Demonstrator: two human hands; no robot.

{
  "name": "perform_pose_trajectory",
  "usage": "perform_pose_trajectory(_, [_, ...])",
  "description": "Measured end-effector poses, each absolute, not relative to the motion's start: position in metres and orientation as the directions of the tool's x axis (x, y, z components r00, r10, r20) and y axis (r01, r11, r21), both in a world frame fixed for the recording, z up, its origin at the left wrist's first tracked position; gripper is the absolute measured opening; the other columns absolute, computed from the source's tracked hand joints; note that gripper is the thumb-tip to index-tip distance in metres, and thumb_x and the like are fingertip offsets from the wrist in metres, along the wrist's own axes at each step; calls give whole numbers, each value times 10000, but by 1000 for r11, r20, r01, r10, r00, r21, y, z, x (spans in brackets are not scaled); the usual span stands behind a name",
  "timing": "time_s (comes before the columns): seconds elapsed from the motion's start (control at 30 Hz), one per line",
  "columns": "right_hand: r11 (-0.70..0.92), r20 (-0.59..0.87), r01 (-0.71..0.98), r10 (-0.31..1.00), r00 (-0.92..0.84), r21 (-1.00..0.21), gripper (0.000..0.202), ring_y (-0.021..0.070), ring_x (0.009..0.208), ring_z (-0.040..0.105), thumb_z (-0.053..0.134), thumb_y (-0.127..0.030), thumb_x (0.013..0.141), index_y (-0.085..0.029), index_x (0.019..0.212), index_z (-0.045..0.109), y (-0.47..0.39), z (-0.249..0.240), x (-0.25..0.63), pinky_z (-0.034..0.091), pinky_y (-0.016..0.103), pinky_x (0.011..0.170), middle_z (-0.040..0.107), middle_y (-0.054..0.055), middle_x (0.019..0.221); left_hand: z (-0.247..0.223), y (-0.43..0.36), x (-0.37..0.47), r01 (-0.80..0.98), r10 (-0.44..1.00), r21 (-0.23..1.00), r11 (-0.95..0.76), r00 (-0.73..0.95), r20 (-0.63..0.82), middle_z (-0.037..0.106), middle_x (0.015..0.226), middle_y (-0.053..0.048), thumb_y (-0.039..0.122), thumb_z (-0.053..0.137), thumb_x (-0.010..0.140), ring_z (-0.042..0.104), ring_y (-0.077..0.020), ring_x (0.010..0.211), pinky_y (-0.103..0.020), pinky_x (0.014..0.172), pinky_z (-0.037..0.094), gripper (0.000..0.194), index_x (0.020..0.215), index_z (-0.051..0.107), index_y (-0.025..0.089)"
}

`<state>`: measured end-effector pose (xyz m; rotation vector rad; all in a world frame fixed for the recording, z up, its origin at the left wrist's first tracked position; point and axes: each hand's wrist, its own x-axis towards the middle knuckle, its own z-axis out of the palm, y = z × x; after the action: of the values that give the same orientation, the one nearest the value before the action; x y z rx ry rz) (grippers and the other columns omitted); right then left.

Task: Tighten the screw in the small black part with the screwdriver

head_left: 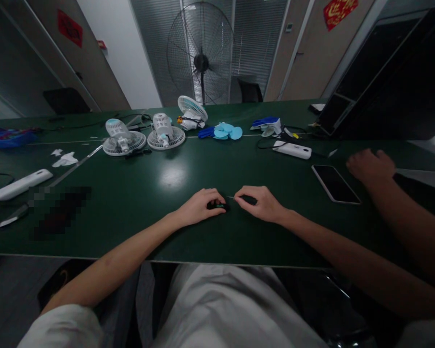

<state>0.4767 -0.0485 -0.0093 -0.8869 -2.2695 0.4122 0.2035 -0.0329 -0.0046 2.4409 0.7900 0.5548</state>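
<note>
1. Fingers of the left hand (pixel 199 208) are curled nearly closed around a small black object (pixel 223 207); those of the right hand (pixel 263 204) pinch a dark-handled tool (pixel 250 199), thumb and forefinger together.
2. Both things are near the front edge of the green table (pixel 130 234), in front of the person's torso.
3. To the right lie a phone (pixel 336 184) and another person's hand (pixel 371 164); beyond are a white device (pixel 292 150), blue fan blades (pixel 227 131) and small white fans (pixel 124 142).
4. Gripping fingers hide part of both held things.
5. Green marks show on the black object; the tool has a thin, pale shaft.
6. Lying roughly crosswise, the tool points its tip left, towards the black object. Whether they touch cannot be told. The object's long axis seems crosswise too.
</note>
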Motion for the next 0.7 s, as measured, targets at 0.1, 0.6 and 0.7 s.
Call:
perform_pose_trajectory(0.1, [728, 436, 489, 682, -587, -480, 128, 188, 873, 726, 619, -268, 997, -211, 1026, 730, -49, -10, 477, 528, 309, 786, 769, 43, 990, -2, -35, 201, 414, 623, 577, -704, 750, 222, 657, 1036, -44, 406, 708, 966, 633, -199, 955, -341, 880, 470, 275, 1180, 695, 234])
perform_pose_trajectory(0.6, [669, 368, 488, 729, -576, -560, 195, 194, 883, 723, 595, -318, 1028, -203, 1075, 745, -49, -3, 480, 555, 318, 786, 775, 55, 1016, 8, -16, 103, 604, 820, 601, -523, 550, 159, 695, 1079, -82, 545, 615, 971, 638, -220, 953, -343, 863, 504, 386, 1132, 740, 217])
perform_pose_trajectory(0.7, [670, 369, 490, 729, -576, -558, 194, 196, 888, 721, 601, -318, 1024, -198, 1073, 746, -48, -3, 481, 555, 324, 789, 775, 57, 1017, 9, -1, 45, 740, 927, 565, -364, 347, 144, 712, 1091, -90, 660, 633, 898, 629, -233, 908, -354, 829, 500, 519, 1121, 749, 206])
